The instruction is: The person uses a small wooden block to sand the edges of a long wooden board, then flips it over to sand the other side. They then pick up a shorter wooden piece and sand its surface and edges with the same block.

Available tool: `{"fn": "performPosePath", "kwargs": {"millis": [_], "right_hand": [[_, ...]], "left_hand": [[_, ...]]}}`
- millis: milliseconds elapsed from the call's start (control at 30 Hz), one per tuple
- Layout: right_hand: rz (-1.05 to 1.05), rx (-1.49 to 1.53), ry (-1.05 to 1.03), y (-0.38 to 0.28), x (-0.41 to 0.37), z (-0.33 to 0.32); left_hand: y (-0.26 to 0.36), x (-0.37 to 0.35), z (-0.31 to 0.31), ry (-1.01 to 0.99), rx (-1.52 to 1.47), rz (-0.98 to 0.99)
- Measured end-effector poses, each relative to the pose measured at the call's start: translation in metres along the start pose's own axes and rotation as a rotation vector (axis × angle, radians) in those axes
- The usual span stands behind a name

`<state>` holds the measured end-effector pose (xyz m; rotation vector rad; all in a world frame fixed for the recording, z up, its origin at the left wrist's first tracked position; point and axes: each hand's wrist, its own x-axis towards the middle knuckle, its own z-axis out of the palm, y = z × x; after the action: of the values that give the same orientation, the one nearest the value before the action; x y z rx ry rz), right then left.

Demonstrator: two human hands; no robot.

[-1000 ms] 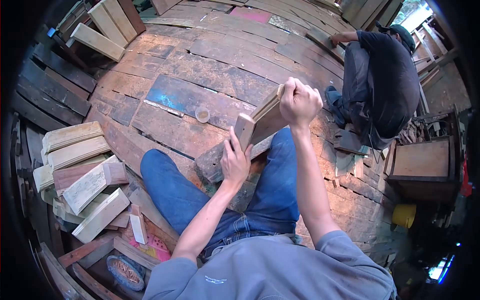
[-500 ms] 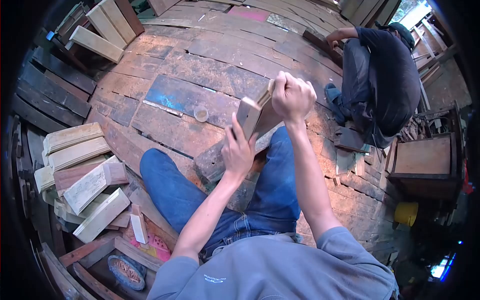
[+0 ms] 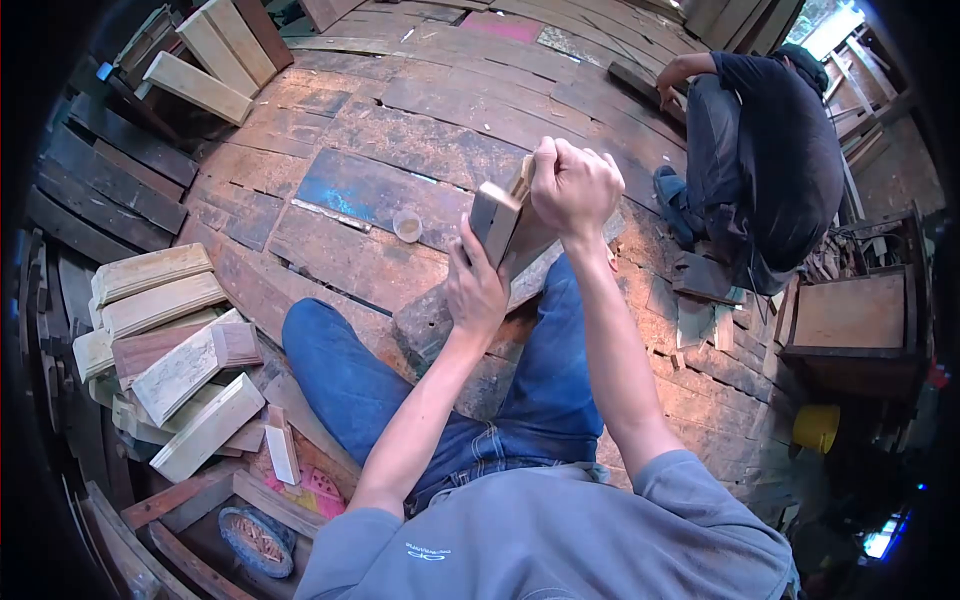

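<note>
My left hand [image 3: 478, 295] is closed around the near side of a wooden block [image 3: 493, 222], its fingers lying along the block's dark face. The block is held tilted above the floor, over a thick plank [image 3: 425, 322] that lies between my knees. My right hand [image 3: 578, 190] is a fist against the block's far side, right at its stepped, moulded edge. Its fingertips are turned away, so I cannot tell what it grips. A small round cup [image 3: 407, 227] stands on the floor beyond my left hand.
Several moulded wood blocks [image 3: 160, 290] are piled at my left. Below them, an oval dish [image 3: 257, 540] of small brown pieces sits inside a wooden frame [image 3: 285, 505]. A person [image 3: 775, 160] crouches at the right, near a wooden box [image 3: 850, 310] and a yellow container [image 3: 815, 428].
My right fist has shifted slightly left and up along the block's edge. The block has tipped a little, while my left hand keeps hold of it.
</note>
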<state>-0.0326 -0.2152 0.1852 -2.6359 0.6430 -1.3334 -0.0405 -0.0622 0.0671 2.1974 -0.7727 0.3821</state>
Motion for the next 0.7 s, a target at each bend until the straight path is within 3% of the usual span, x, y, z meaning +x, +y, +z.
{"fn": "performPosePath", "kwargs": {"millis": [67, 100, 200, 400, 567, 700], "right_hand": [[-0.009, -0.004, 0.035, 0.005, 0.003, 0.004], [0.014, 0.021, 0.046, 0.008, 0.004, 0.006], [0.019, 0.009, 0.050, 0.015, 0.004, 0.007], [0.008, -0.006, 0.010, 0.002, 0.003, 0.002], [0.027, 0.015, 0.024, 0.012, 0.011, 0.009], [-0.003, 0.002, 0.010, 0.000, 0.007, 0.010]], "left_hand": [[-0.020, -0.018, 0.016, 0.032, 0.037, 0.027], [-0.024, -0.030, 0.013, -0.150, 0.074, -0.109], [-0.021, -0.035, 0.008, -0.162, 0.054, -0.126], [-0.015, -0.013, 0.019, 0.040, 0.014, -0.003], [-0.021, -0.034, 0.010, -0.140, 0.054, -0.155], [-0.007, -0.002, 0.000, 0.011, 0.023, -0.030]]}}
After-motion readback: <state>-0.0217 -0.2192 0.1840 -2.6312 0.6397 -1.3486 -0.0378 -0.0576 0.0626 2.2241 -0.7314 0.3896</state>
